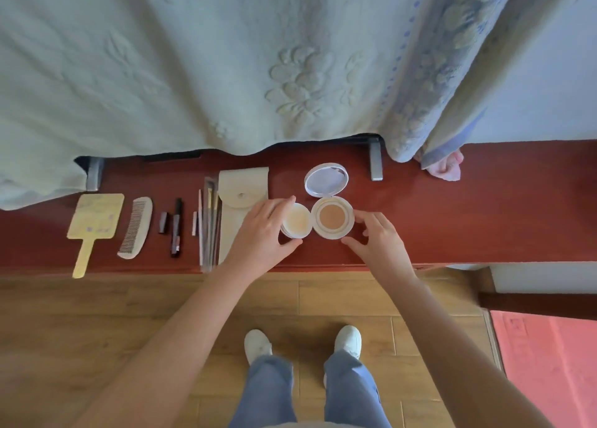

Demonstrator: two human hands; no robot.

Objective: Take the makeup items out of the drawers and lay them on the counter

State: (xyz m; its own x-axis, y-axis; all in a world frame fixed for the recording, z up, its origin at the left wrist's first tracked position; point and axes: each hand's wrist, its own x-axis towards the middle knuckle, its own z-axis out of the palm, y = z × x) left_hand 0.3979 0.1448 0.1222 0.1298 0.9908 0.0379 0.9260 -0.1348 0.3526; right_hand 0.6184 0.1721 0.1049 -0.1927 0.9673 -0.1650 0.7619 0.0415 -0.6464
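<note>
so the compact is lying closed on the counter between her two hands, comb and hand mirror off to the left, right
Not quite: the compact is open, its mirrored lid flipped back, as the head view shows. It does lie on the counter by the hands, with the comb and hand mirror to the left.

Single head view, steep downward, close over red counter (484, 208) edge, floor (97, 314) below.

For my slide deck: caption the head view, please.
Left hand grips a small round cream puff case beside the open white cushion compact on the red-brown counter.
</note>
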